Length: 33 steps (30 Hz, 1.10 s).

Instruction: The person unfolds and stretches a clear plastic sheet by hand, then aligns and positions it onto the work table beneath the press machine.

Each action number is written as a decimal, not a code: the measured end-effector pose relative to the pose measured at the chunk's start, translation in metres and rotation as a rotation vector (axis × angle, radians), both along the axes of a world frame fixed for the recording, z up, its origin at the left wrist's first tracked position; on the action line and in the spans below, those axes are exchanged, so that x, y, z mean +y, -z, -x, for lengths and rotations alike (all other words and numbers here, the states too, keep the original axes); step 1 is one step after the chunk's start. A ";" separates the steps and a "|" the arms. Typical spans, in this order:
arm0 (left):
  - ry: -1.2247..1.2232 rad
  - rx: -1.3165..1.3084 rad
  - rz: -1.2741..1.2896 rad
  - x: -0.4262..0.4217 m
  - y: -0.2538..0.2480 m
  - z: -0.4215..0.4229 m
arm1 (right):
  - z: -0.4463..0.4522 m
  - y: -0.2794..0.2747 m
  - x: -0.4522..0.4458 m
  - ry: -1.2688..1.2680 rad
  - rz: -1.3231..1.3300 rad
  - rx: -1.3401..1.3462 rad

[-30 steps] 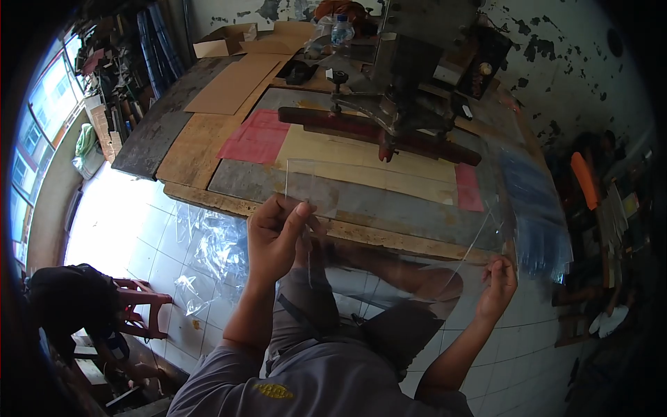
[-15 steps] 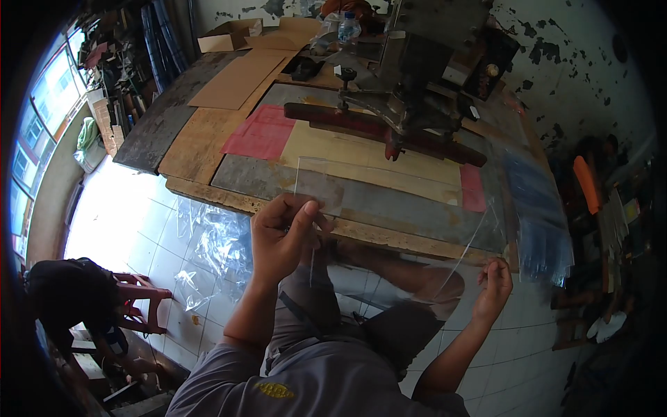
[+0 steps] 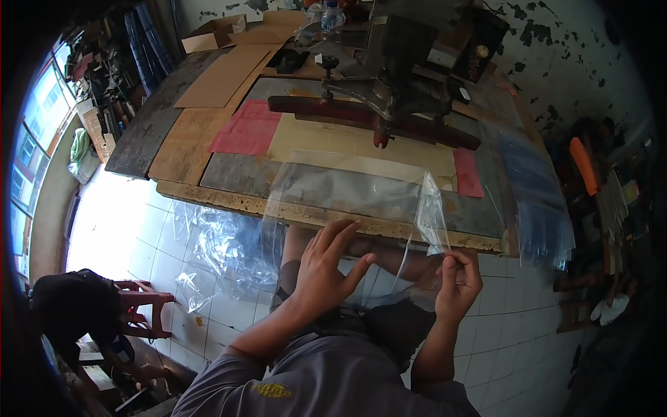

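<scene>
right hand: grip clamped on the creased right side of the clear plastic film. left hand: grip apart, fingers spread at the film; contact cannot be confirmed. film position: over the front edge of the tabletop. pinch lightly; smooth creases with flat fingers, keeping tension even.
</scene>
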<state>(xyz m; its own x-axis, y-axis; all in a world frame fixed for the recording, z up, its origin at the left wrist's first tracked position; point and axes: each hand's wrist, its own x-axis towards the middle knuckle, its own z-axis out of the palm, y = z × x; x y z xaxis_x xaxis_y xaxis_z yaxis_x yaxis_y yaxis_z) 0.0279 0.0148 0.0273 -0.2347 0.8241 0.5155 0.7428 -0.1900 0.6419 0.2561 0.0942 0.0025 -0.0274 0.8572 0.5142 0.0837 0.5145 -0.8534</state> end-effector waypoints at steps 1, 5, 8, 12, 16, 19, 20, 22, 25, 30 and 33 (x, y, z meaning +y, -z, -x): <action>-0.010 0.020 0.014 0.002 -0.002 -0.001 | 0.002 -0.006 -0.009 0.008 0.105 -0.003; 0.143 -0.267 0.034 0.009 0.007 -0.005 | -0.004 0.006 -0.014 -0.050 -0.107 -0.217; 0.201 -0.722 0.116 0.011 0.007 -0.012 | -0.002 0.008 -0.020 -0.041 -0.128 -0.246; 0.097 -0.375 -0.081 0.013 0.001 -0.013 | 0.008 0.006 -0.033 -0.050 -0.040 -0.150; -0.068 0.038 -0.256 0.007 -0.008 -0.009 | 0.011 0.001 -0.043 -0.212 0.076 -0.141; -0.287 0.269 -0.464 0.005 -0.018 -0.013 | 0.009 0.011 -0.043 -0.292 0.081 -0.178; -0.320 0.312 -0.505 0.004 -0.022 -0.013 | 0.009 0.013 -0.043 -0.306 0.072 -0.187; -0.343 0.390 -0.543 0.002 -0.028 -0.011 | 0.007 0.012 -0.043 -0.352 0.082 -0.199; -0.134 0.447 -0.496 0.001 -0.028 0.005 | 0.003 0.006 -0.045 -0.401 0.057 -0.270; 0.112 0.499 -0.492 0.003 -0.025 0.015 | 0.008 -0.010 -0.035 -0.211 -0.275 -0.376; 0.189 0.539 -0.537 0.006 -0.027 0.012 | 0.017 -0.027 -0.031 -0.107 -0.415 -0.384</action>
